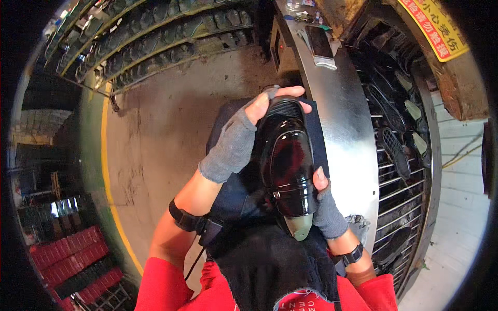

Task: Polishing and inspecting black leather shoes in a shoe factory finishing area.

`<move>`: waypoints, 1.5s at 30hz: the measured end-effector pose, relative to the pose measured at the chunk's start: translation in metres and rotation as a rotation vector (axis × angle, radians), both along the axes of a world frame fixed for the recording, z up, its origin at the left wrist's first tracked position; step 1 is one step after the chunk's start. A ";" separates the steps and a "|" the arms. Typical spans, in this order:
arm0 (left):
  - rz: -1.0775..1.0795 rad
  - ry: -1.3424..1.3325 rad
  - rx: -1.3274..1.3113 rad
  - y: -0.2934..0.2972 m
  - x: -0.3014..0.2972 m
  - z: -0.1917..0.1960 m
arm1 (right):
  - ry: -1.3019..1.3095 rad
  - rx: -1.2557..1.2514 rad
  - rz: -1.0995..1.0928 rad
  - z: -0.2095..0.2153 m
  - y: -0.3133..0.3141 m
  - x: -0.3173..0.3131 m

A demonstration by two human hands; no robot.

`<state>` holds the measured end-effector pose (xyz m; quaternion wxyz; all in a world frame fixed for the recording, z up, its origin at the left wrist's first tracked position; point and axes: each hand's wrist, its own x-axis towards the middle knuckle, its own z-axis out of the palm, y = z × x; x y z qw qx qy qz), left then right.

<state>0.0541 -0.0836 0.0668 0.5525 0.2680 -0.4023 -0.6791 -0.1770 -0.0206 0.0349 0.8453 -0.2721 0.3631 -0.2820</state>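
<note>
Yellow sign [433, 26] upper right, hands [233, 140] gripping shoe [288, 166]

Gloved left hand [244, 135] and right hand [326, 207] both curled in grip.

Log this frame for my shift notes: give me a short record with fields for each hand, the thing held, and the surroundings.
left hand: left hand in a grey fingerless glove, grip over the toe end of the shoe
right hand: right hand in a grey fingerless glove, supporting the shoe's side near the heel
held thing: glossy black shoe on a pale green form
lap: dark cloth
right side: curved metal panel, wire racks with black soles
far left: red crates
</note>
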 end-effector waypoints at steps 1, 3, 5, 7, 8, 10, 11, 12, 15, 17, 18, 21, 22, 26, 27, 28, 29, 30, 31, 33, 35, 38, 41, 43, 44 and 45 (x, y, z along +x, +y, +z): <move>0.011 0.005 0.002 0.002 -0.001 0.003 | 0.005 0.002 0.011 -0.001 0.000 -0.002; -0.021 -0.036 0.014 0.003 -0.002 0.007 | -0.036 -0.103 -0.050 0.011 -0.002 0.004; -0.042 -0.044 0.009 0.004 -0.002 0.008 | 0.096 -0.112 -0.051 0.004 -0.006 -0.005; -0.056 -0.061 -0.036 0.004 -0.003 0.006 | 0.060 -0.047 -0.019 0.005 -0.007 -0.005; -0.061 -0.060 -0.035 0.003 -0.004 0.007 | 0.061 -0.045 -0.024 0.005 -0.007 -0.006; -0.075 -0.072 -0.023 0.003 -0.006 0.011 | 0.091 -0.050 -0.041 0.003 -0.007 -0.008; -0.076 -0.075 -0.020 0.004 -0.007 0.011 | 0.088 -0.047 -0.042 0.001 -0.007 -0.009; -0.089 -0.057 -0.025 0.004 -0.007 0.011 | 0.077 -0.069 -0.054 -0.001 -0.007 -0.010; -0.098 -0.065 -0.091 0.006 -0.007 0.010 | -0.002 -0.113 -0.066 -0.007 -0.008 -0.010; -0.097 -0.091 -0.150 0.010 -0.008 0.012 | -0.068 -0.132 -0.068 -0.004 -0.008 -0.009; -0.091 -0.125 -0.108 0.014 -0.009 0.016 | 0.014 -0.073 -0.060 0.006 -0.005 -0.008; -0.084 -0.158 -0.112 0.033 -0.007 0.037 | 0.037 0.043 0.004 0.012 -0.001 -0.011; -0.073 -0.247 -0.155 0.032 -0.006 0.038 | -0.011 0.103 0.048 0.013 -0.001 -0.012; -0.032 -0.532 -0.098 0.050 0.004 0.052 | -0.023 0.184 0.077 0.017 0.005 -0.004; -0.032 -0.538 -0.088 0.052 0.007 0.056 | -0.029 0.139 0.110 0.017 0.004 -0.004; -0.032 -0.580 -0.116 0.053 0.010 0.060 | -0.036 0.094 0.143 0.017 0.003 -0.003; -0.037 -0.622 -0.142 0.055 0.011 0.061 | -0.044 0.105 0.142 0.017 0.005 -0.002; -0.043 -0.630 -0.132 0.057 0.013 0.061 | 0.000 0.045 0.134 0.019 0.006 0.000; -0.053 -0.595 -0.113 0.059 0.014 0.061 | 0.042 -0.016 0.124 0.022 0.008 0.001; -0.077 -0.584 -0.108 0.058 0.017 0.059 | 0.067 -0.021 0.065 0.030 0.007 0.008; -0.074 -0.361 0.086 0.069 0.012 0.057 | 0.173 -0.179 0.090 0.029 0.006 0.003; -0.013 -0.415 -0.104 0.080 0.021 0.052 | 0.086 -0.324 0.255 0.032 -0.009 -0.002; 0.126 -0.169 -0.042 0.098 0.025 0.053 | 0.039 -0.366 0.397 0.055 -0.020 -0.001; 0.141 -0.102 -0.181 0.093 0.031 0.044 | 0.137 -0.460 0.254 0.044 -0.006 -0.019; 0.142 -0.091 -0.200 0.088 0.031 0.045 | 0.321 -0.277 0.235 0.040 0.002 -0.036; 0.144 -0.073 -0.206 0.086 0.030 0.042 | 0.339 -0.282 0.236 0.039 0.009 -0.040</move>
